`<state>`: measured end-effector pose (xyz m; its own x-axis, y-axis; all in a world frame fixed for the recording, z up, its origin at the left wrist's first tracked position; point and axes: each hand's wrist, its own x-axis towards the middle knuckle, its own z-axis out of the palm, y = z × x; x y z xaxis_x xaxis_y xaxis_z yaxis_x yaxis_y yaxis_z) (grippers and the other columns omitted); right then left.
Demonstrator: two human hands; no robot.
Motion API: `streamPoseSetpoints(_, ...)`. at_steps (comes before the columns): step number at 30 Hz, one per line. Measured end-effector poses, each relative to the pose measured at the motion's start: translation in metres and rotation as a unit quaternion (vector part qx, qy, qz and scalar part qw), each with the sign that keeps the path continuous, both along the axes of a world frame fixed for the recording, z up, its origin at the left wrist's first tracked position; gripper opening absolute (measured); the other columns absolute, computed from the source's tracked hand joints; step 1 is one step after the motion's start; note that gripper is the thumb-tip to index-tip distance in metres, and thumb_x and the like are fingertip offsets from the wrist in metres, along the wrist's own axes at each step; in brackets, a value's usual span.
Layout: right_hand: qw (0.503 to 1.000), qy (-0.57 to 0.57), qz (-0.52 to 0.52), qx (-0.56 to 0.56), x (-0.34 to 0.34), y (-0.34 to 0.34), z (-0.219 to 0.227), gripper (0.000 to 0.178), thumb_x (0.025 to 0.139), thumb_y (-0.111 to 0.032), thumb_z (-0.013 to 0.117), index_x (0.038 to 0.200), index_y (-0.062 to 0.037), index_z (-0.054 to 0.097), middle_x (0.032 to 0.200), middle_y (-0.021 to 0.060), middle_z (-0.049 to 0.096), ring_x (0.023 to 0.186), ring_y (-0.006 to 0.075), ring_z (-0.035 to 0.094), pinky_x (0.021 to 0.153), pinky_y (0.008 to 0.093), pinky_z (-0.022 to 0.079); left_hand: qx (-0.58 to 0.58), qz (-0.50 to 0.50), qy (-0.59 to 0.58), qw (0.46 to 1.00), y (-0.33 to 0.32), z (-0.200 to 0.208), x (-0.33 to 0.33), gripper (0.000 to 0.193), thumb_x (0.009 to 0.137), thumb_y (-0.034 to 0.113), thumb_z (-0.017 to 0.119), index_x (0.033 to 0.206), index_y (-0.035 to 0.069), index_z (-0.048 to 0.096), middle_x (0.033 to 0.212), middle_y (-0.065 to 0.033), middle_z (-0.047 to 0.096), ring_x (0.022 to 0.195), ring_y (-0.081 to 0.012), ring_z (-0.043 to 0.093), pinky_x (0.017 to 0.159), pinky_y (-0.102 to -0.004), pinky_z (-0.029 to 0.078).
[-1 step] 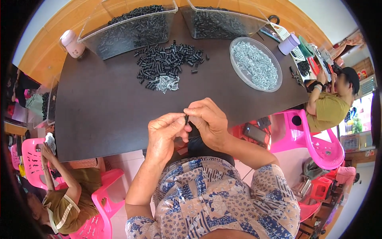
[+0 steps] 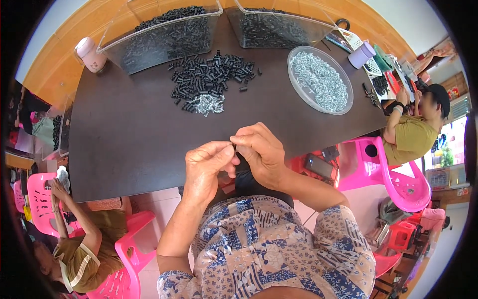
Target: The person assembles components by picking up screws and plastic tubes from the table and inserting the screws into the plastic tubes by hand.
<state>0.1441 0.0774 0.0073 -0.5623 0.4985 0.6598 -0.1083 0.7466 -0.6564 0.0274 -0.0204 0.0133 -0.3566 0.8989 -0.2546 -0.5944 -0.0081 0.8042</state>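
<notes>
Seen from above, a person in a blue-and-white patterned top sits at a dark desk (image 2: pixel 139 149), both hands raised together just over its near edge. The left hand (image 2: pixel 206 162) and the right hand (image 2: pixel 259 149) meet at the fingertips, and both grips are pressed together, pinching one small black part (image 2: pixel 233 144) between thumbs and forefingers. The part is mostly hidden by the fingers, so its shape cannot be told.

Further out on the desk, straight ahead of the hands, lies a loose pile of small black parts (image 2: pixel 209 74) with a little heap of silvery screws (image 2: pixel 209 104) touching its near side. To the right of the pile sits a round clear dish of silvery screws (image 2: pixel 320 79). Along the far edge stand two clear plastic bins holding more black parts, the left bin (image 2: pixel 164 35) and the right bin (image 2: pixel 279 25). A pale pink jar (image 2: pixel 90 54) stands at the far left corner.

Other people sit on pink plastic chairs (image 2: pixel 398 174) around the desk: one in an olive shirt (image 2: pixel 413 134) at the right, another at lower left
</notes>
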Motion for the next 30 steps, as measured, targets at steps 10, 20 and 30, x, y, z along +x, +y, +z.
streamPoseSetpoints(10,0.998,-0.044,0.053,-0.002,0.007,-0.001,0.007,0.029,0.072,-0.001,0.065,0.101,0.0003,0.060,0.088,0.0143,0.059,0.075,0.0283,0.056,0.064,0.0337,0.046,-0.019,0.049,0.048,0.997,0.002,-0.007,0.003,0.009,0.076,0.003,0.063,0.080,-0.005,0.066,0.067,-0.0072,0.061,0.052,-0.0090,0.050,0.049,-0.0198,0.040)
streamPoseSetpoints(20,0.981,-0.056,0.031,0.185,-0.002,0.012,0.010,0.044,0.060,-0.001,0.072,0.100,0.0056,0.057,0.081,0.0120,0.058,0.064,0.0237,0.054,0.053,0.0316,0.044,0.017,0.063,0.027,0.997,0.005,0.002,0.006,0.013,0.082,0.006,0.061,0.083,-0.006,0.065,0.072,-0.0080,0.064,0.064,-0.0118,0.058,0.063,-0.0241,0.047)
streamPoseSetpoints(30,0.979,0.002,0.047,0.197,-0.005,0.016,0.000,0.035,0.061,0.001,0.065,0.094,0.0055,0.057,0.069,0.0085,0.054,0.053,0.0217,0.050,0.046,0.0304,0.041,0.027,-0.025,0.019,0.999,-0.005,0.002,0.000,0.021,0.087,0.009,0.054,0.090,-0.010,0.062,0.072,-0.0139,0.064,0.063,-0.0192,0.062,0.064,-0.0272,0.049)
